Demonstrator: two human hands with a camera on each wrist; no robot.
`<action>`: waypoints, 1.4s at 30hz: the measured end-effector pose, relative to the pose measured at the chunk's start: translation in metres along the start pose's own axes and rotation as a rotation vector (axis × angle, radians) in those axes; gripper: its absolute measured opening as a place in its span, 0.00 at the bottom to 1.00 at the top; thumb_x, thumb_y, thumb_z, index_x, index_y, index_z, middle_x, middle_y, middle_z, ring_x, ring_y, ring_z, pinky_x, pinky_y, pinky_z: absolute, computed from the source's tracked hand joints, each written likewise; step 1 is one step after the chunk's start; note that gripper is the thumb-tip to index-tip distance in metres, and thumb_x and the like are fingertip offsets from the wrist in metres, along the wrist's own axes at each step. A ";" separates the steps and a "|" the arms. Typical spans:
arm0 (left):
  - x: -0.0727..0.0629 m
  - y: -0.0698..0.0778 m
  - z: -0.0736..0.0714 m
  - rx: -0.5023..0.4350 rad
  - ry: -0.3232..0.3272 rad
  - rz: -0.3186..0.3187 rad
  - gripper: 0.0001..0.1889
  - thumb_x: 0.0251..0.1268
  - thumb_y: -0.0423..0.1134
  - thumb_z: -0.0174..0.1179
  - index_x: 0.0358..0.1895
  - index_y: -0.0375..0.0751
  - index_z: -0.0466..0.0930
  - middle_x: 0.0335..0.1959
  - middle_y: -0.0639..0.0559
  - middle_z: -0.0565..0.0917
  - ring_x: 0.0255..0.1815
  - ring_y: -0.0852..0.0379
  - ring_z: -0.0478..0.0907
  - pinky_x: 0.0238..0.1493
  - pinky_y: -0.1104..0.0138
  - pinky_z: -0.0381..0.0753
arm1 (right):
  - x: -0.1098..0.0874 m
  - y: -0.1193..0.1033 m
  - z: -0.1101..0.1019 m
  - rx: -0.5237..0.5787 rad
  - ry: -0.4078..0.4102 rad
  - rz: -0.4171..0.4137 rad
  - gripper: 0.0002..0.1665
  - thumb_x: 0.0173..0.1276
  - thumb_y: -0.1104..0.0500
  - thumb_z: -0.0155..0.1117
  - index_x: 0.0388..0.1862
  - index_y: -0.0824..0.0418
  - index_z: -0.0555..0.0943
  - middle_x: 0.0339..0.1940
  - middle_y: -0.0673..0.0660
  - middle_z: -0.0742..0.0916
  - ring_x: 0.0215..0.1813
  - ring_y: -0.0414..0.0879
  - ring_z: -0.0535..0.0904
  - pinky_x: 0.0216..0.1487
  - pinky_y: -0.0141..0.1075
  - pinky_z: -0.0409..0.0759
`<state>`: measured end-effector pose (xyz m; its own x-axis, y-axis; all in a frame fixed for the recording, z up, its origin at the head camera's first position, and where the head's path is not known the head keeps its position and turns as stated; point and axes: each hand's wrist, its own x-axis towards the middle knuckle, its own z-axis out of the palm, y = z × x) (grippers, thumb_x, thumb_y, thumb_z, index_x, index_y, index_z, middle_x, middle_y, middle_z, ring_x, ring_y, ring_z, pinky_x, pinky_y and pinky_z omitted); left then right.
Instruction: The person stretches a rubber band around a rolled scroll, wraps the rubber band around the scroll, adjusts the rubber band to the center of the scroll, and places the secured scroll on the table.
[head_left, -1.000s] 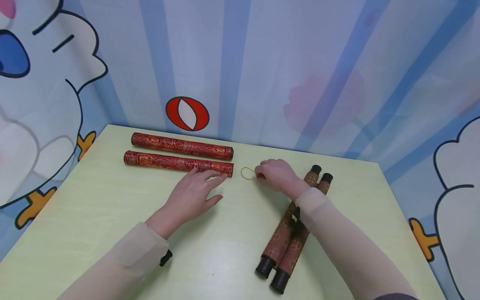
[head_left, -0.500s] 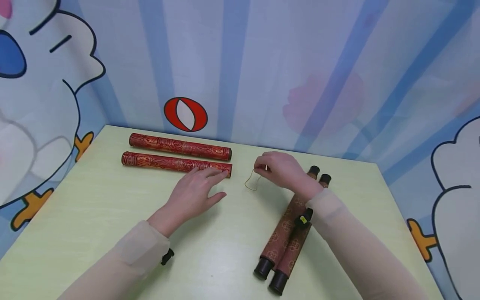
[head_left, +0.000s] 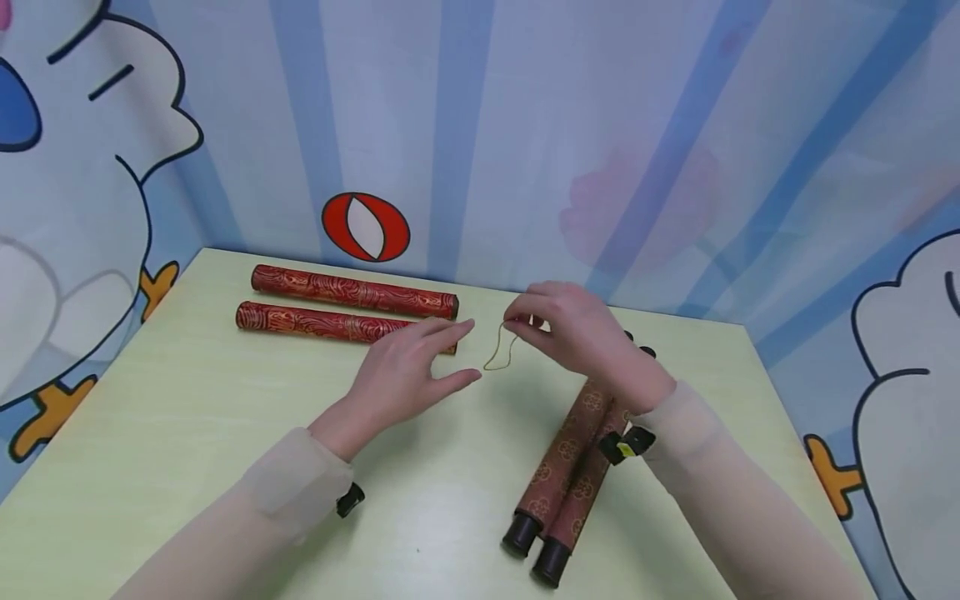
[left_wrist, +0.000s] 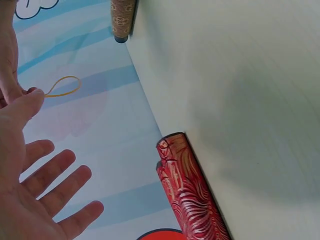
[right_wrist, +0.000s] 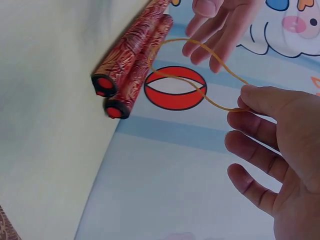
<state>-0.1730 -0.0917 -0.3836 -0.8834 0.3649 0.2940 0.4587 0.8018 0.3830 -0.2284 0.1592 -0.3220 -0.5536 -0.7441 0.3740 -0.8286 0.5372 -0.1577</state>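
A thin yellow rubber band [head_left: 497, 364] dangles from my right hand [head_left: 566, 329], pinched between thumb and forefinger. The right wrist view shows the rubber band [right_wrist: 220, 106] as a long loop reaching toward the other hand. My left hand [head_left: 401, 371] is held above the table with its fingers spread and thumb out, holding nothing. Behind it lie two red patterned scrolls [head_left: 352, 290], side by side; the left hand covers part of the nearer one. Two brown scrolls [head_left: 562, 462] with black end knobs lie together under my right forearm, which hides their far ends.
The pale table [head_left: 187, 433] backs onto a blue striped cloth [head_left: 517, 150] printed with cartoon figures. Dark wrist cameras sit below both cuffs.
My right hand has lifted the rubber band off the table, and it now hangs down. The left hand has moved slightly right and away from the nearer red scroll, toward the band.
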 end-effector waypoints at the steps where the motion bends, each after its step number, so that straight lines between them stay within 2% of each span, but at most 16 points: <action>1: 0.001 0.002 0.000 -0.009 0.003 -0.003 0.37 0.68 0.61 0.72 0.77 0.52 0.77 0.69 0.44 0.83 0.62 0.45 0.85 0.59 0.48 0.87 | 0.000 -0.002 -0.002 -0.002 0.010 -0.005 0.03 0.73 0.63 0.74 0.43 0.57 0.91 0.36 0.52 0.90 0.34 0.46 0.84 0.35 0.40 0.83; 6: 0.003 0.010 -0.001 -0.082 0.045 0.000 0.37 0.67 0.60 0.73 0.77 0.53 0.77 0.64 0.45 0.85 0.44 0.52 0.86 0.46 0.54 0.88 | -0.001 -0.008 -0.009 -0.006 0.063 -0.039 0.03 0.72 0.64 0.74 0.43 0.58 0.91 0.33 0.52 0.89 0.32 0.46 0.83 0.33 0.40 0.81; 8: 0.005 0.013 -0.001 -0.118 0.074 0.004 0.35 0.68 0.58 0.73 0.76 0.52 0.78 0.63 0.45 0.85 0.44 0.53 0.86 0.46 0.54 0.88 | -0.002 -0.010 -0.011 -0.002 0.082 -0.046 0.03 0.72 0.65 0.75 0.43 0.59 0.91 0.33 0.52 0.89 0.32 0.46 0.83 0.34 0.40 0.81; 13: 0.008 0.018 -0.001 -0.217 0.145 0.017 0.27 0.70 0.51 0.73 0.70 0.49 0.84 0.61 0.46 0.87 0.52 0.49 0.87 0.51 0.52 0.88 | -0.007 -0.014 -0.016 0.016 0.118 -0.039 0.04 0.71 0.65 0.76 0.43 0.59 0.91 0.33 0.52 0.89 0.33 0.46 0.84 0.34 0.40 0.81; 21: 0.010 0.026 0.003 -0.329 0.194 0.083 0.17 0.70 0.45 0.74 0.58 0.46 0.91 0.50 0.52 0.90 0.48 0.54 0.85 0.42 0.60 0.86 | -0.016 -0.017 -0.019 0.038 0.153 -0.021 0.05 0.69 0.66 0.77 0.43 0.60 0.91 0.33 0.52 0.89 0.35 0.44 0.85 0.36 0.39 0.83; 26: 0.012 0.030 0.005 -0.374 0.202 0.105 0.09 0.72 0.40 0.72 0.50 0.46 0.92 0.46 0.53 0.91 0.47 0.55 0.86 0.41 0.62 0.85 | -0.019 -0.016 -0.017 0.051 0.178 -0.025 0.06 0.68 0.67 0.77 0.42 0.60 0.91 0.34 0.52 0.89 0.36 0.45 0.85 0.36 0.40 0.83; 31: 0.011 0.029 0.004 -0.433 0.200 0.089 0.04 0.72 0.38 0.71 0.44 0.47 0.92 0.43 0.54 0.90 0.46 0.56 0.85 0.45 0.60 0.85 | -0.022 -0.014 -0.015 0.073 0.188 -0.017 0.07 0.68 0.67 0.78 0.42 0.59 0.91 0.34 0.52 0.89 0.36 0.45 0.85 0.37 0.41 0.84; 37: 0.008 0.026 0.001 -0.585 0.158 0.041 0.02 0.72 0.35 0.70 0.43 0.44 0.91 0.42 0.54 0.89 0.49 0.53 0.86 0.57 0.54 0.88 | -0.024 -0.009 -0.008 0.102 0.215 -0.012 0.08 0.68 0.68 0.77 0.43 0.59 0.91 0.36 0.52 0.90 0.38 0.45 0.86 0.37 0.42 0.85; 42: 0.004 0.024 -0.002 -0.708 0.126 0.002 0.03 0.72 0.33 0.70 0.43 0.43 0.90 0.41 0.53 0.89 0.48 0.54 0.87 0.61 0.54 0.87 | -0.025 -0.007 0.000 0.121 0.222 -0.001 0.07 0.69 0.67 0.76 0.43 0.58 0.91 0.36 0.52 0.90 0.38 0.45 0.86 0.36 0.43 0.84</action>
<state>-0.1650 -0.0717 -0.3713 -0.8842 0.2743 0.3781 0.4505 0.2865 0.8456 -0.2091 0.1740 -0.3300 -0.5318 -0.6321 0.5636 -0.8406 0.4749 -0.2605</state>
